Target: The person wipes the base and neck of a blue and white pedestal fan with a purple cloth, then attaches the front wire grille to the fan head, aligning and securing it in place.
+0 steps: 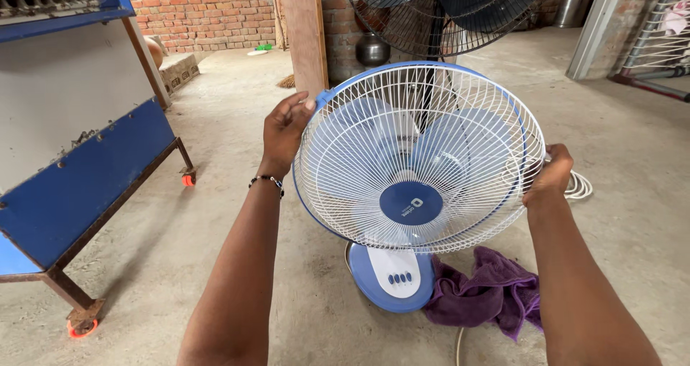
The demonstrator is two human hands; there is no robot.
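Table fan (419, 166) (white wire guard, blue rim and base) stood on the concrete floor (237, 122), steadied between both hands. Left hand (284, 130) gripped the guard's upper-left rim; right hand (550, 175) clasped its right edge. A purple cloth (489, 290) lay touching the base.

free: bare floor (215, 215) L of fan | blocked: purple cloth (489, 294) R, black fan (438, 14) behind
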